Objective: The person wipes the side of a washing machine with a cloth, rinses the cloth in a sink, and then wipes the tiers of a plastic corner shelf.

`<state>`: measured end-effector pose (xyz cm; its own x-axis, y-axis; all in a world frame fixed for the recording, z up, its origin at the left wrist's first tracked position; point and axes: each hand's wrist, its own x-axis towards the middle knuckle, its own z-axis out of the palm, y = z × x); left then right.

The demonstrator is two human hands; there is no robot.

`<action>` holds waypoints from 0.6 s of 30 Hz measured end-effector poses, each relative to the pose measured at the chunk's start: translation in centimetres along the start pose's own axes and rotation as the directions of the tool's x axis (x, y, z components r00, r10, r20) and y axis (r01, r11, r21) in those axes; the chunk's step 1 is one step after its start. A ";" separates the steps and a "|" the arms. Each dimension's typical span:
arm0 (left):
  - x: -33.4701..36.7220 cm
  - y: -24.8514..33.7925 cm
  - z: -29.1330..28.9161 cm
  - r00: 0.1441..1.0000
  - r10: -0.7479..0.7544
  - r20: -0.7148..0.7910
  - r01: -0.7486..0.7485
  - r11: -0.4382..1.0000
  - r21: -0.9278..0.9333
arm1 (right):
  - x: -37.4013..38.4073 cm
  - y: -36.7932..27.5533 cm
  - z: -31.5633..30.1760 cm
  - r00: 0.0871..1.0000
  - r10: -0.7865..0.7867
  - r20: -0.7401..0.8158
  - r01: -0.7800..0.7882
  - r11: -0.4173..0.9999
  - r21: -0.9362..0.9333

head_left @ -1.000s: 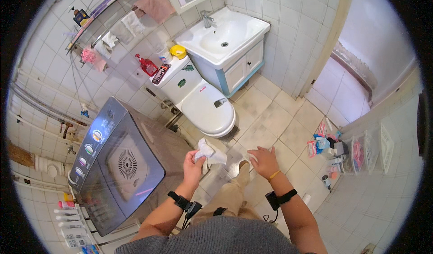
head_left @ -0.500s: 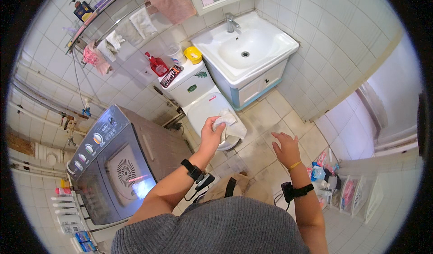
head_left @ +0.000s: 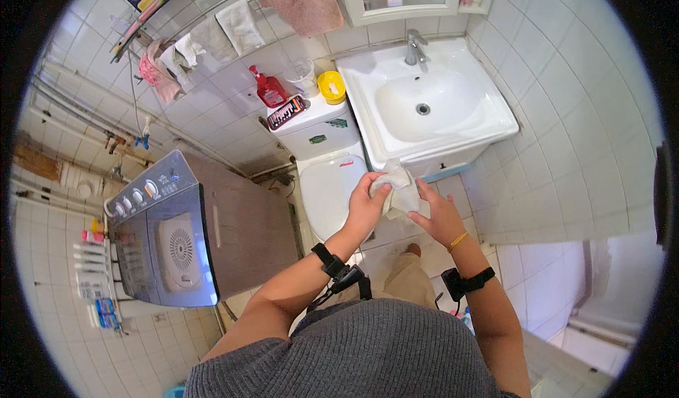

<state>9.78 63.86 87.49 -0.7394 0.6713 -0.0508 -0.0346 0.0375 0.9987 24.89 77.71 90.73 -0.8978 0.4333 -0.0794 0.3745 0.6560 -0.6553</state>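
A crumpled white cloth (head_left: 397,186) is pinched in my left hand (head_left: 366,203), its fingers and thumb closed on one side of it. The loose part hangs toward the right, above the floor between the toilet and the washbasin. My right hand (head_left: 442,214) is at the cloth's right edge, thumb and fingers spread apart around it; whether the fingertips touch the fabric is hard to tell. Just left of my hands is the white toilet lid (head_left: 329,193), lowered. Beyond them stands the white washbasin (head_left: 460,140) with a chrome tap (head_left: 415,48).
On the toilet tank (head_left: 318,126) are a red pump bottle (head_left: 267,89), a dark patterned box (head_left: 288,112), a clear tub (head_left: 302,78) and a yellow bowl (head_left: 331,88). A washing machine (head_left: 177,235) stands at left. Towels (head_left: 240,27) hang on a wall rail.
My view has turned and shifted toward the basin. The left hand carries the cloth from over the toilet lid to the right. My right hand has come in from the right to the cloth.
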 end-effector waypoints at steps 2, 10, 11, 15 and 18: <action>1.8 0.6 2.0 0.998 -0.043 -0.034 0.042 0.999 -0.030 | 2.4 0.9 -2.2 0.998 -0.049 0.045 0.046 0.996 0.078; 8.3 1.2 7.6 0.995 -0.025 -0.093 0.028 0.999 0.032 | 11.7 8.6 -4.9 0.977 -0.195 0.085 0.197 0.980 -0.013; 9.1 1.3 7.8 0.995 -0.043 -0.091 0.047 0.998 0.040 | 12.7 9.0 -5.2 0.975 -0.212 0.070 0.216 0.975 -0.059; 13.0 0.7 7.7 0.991 -0.035 -0.127 0.050 0.992 0.120 | 17.0 11.4 -6.3 0.964 -0.262 0.044 0.265 0.962 -0.068; 16.7 -0.1 6.9 0.984 -0.096 -0.150 0.114 0.986 0.119 | 20.5 12.2 -7.9 0.958 -0.284 0.024 0.285 0.953 -0.098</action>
<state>2.08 80.19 86.52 -0.8253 0.5458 -0.1451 -0.0386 0.2019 0.9787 12.86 99.45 87.05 -0.9725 0.2139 0.0923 0.1236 0.8096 -0.5739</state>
